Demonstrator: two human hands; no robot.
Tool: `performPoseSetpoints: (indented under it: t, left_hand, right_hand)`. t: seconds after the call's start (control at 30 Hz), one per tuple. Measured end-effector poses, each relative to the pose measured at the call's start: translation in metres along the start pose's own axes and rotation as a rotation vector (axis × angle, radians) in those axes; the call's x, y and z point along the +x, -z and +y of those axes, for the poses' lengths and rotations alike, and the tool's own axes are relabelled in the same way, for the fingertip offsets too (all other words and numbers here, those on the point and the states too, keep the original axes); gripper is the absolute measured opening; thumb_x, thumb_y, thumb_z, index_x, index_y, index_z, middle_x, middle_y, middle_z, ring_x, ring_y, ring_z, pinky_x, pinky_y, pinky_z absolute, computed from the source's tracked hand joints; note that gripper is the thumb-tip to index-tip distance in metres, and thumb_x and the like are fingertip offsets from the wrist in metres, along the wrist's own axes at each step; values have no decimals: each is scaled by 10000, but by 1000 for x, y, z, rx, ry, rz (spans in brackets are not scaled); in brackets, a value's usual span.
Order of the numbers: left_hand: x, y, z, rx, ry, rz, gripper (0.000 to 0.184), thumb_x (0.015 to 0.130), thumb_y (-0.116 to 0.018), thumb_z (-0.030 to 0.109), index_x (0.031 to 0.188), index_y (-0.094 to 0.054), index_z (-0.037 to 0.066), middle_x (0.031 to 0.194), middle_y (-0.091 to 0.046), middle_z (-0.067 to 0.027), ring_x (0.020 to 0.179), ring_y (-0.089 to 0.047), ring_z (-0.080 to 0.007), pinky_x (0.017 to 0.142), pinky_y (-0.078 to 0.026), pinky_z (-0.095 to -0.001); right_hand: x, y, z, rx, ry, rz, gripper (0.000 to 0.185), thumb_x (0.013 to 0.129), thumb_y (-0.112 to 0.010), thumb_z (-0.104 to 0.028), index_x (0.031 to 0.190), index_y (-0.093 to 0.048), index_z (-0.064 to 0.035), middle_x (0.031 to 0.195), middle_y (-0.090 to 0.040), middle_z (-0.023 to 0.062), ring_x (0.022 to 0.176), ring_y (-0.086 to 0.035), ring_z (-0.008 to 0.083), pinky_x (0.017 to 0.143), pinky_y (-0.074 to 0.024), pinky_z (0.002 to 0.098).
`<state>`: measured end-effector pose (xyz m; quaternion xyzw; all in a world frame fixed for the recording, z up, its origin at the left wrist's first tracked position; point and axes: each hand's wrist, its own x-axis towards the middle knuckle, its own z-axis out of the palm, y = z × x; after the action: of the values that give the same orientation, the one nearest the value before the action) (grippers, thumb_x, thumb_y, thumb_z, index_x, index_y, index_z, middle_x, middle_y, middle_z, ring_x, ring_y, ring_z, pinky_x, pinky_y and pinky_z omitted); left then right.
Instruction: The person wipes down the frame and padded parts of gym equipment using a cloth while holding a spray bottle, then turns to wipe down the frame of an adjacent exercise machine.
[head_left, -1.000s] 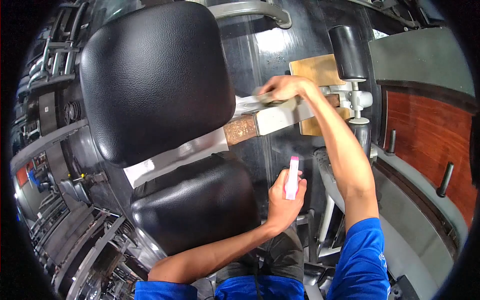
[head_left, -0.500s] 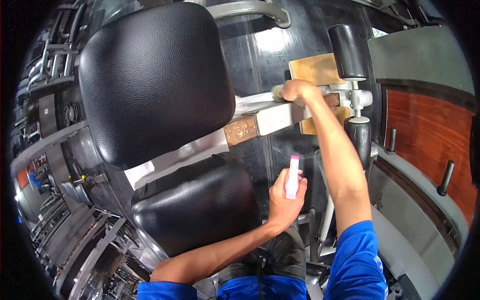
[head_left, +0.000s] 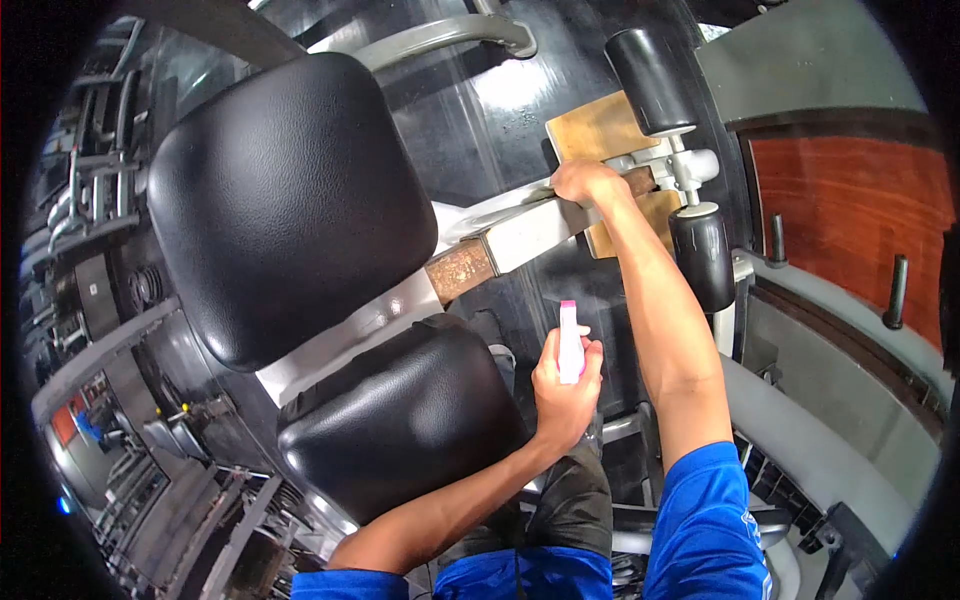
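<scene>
My left hand (head_left: 567,392) is closed around a spray bottle with a white and pink head (head_left: 570,345), held low in front of my body. My right hand (head_left: 585,184) reaches forward with curled fingers onto the white metal beam (head_left: 540,236) of a gym machine. A greyish cloth is bunched under those fingers, mostly hidden now. Left of the beam are a large black padded backrest (head_left: 295,205) and a black padded seat (head_left: 405,420). Between beam and backrest, a brown rusty-looking section (head_left: 461,270) shows.
Beyond my right hand are wooden foot plates (head_left: 600,128) and black foam rollers (head_left: 650,82). A curved grey bar (head_left: 440,38) stands at the top. To the right is a red-brown panel (head_left: 850,210) with black pegs (head_left: 898,290). More gym machines line the left side.
The view has shifted and tilted slightly. My right hand has moved a little along the beam, and the cloth shows less beneath it. My left hand still holds the spray bottle.
</scene>
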<state>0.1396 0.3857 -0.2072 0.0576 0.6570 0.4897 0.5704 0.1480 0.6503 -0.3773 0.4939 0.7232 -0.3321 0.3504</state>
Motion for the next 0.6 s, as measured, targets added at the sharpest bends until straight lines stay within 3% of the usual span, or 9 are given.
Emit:
performPoseSetpoints:
  t: [0.13,0.23,0.27,0.4,0.47,0.6]
  left_hand:
    - [0,3,-5,38,11,-31,192,907,-621,32,1087,-557,42,848,-579,-15,641,-560,-67,554,-491,-230]
    - [0,0,-7,53,-44,-20,172,900,-646,71,1053,-569,57,792,-580,-1,622,-561,-63,523,-490,-235]
    - [-1,1,-4,137,-31,-42,216,912,-622,27,1116,-551,29,856,-581,-21,622,-562,-72,556,-502,-233]
    - [-4,3,-1,245,-286,-146,196,914,-617,23,1101,-560,23,851,-586,-22,623,-565,-67,555,-491,-221]
    - [-12,-2,22,217,-291,-200,179,914,-614,14,1087,-566,13,839,-591,-24,619,-566,-60,546,-481,-212]
    - [-18,-18,50,319,-468,-318,145,900,-638,42,1038,-599,17,792,-620,-23,629,-572,-66,558,-472,-227]
  right_hand:
    - [-64,15,-16,45,186,101,350,860,-470,-180,1121,-701,-145,1199,-653,128,1141,-604,310,966,-459,442]
    - [-85,7,-11,316,463,220,354,838,-481,-164,1114,-700,-130,1159,-656,172,1103,-613,336,945,-473,441]
    - [-95,4,-11,407,565,271,356,836,-482,-160,1116,-698,-124,1151,-658,175,1094,-615,344,938,-477,440]
    - [-148,-18,26,702,537,268,350,833,-504,-122,1129,-678,-57,1040,-692,174,981,-657,285,897,-483,364]
    - [-169,-55,57,992,485,359,374,826,-509,-92,1164,-646,-6,1020,-691,141,986,-634,212,898,-468,323]
    - [-196,-157,114,1500,127,594,442,846,-452,-32,1269,-563,32,1168,-636,104,1073,-592,194,931,-449,301]
